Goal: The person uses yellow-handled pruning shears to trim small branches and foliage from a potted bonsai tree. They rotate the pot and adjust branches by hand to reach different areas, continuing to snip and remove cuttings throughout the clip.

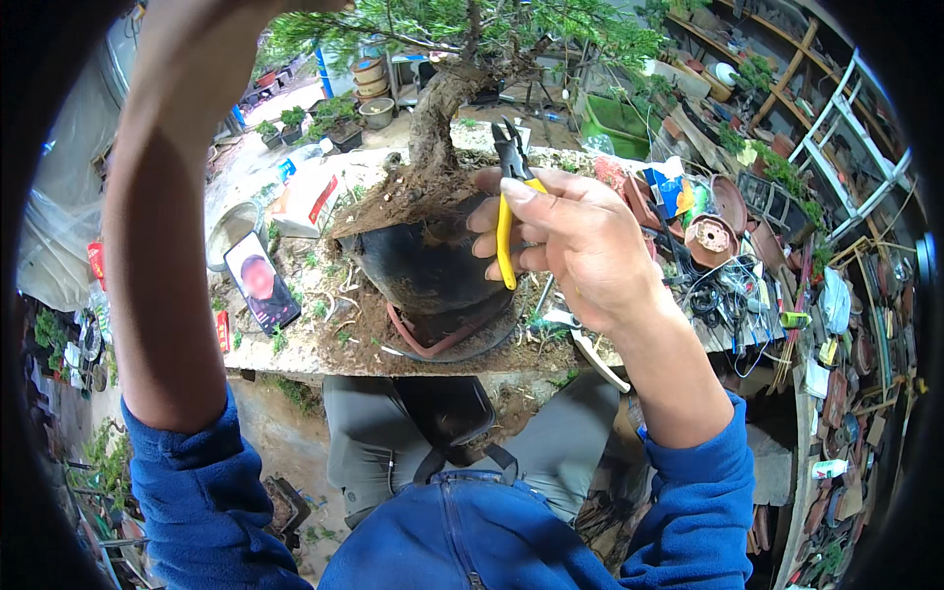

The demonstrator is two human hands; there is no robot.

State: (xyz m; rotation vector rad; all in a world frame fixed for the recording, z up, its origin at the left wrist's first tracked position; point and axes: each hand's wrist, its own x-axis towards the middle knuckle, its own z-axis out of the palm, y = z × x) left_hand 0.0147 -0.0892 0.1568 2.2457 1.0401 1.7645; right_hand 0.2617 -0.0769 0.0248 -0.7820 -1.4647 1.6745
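Observation:
A small bonsai tree with a thick, rough trunk (431,123) and green needle foliage (610,37) stands in front of me. Its soil-covered root ball sits in a black pot (418,261), set over a reddish-brown base (438,346) on the bench. My right hand (595,241) is closed round yellow-handled cutting pliers (505,236), just right of the trunk. Their dark jaws point upward and look parted. At the top edge, my left hand (295,4) is raised beside the foliage; most of it lies outside the picture, so its fingers are hidden.
Left of the pot, a phone (264,285) shows a person on its screen near a white box (307,202). A curved pale-handled tool (600,362) lies at the bench's front edge. Cables (718,295) and clay pots (710,241) crowd the right. A ladder (855,147) leans beyond.

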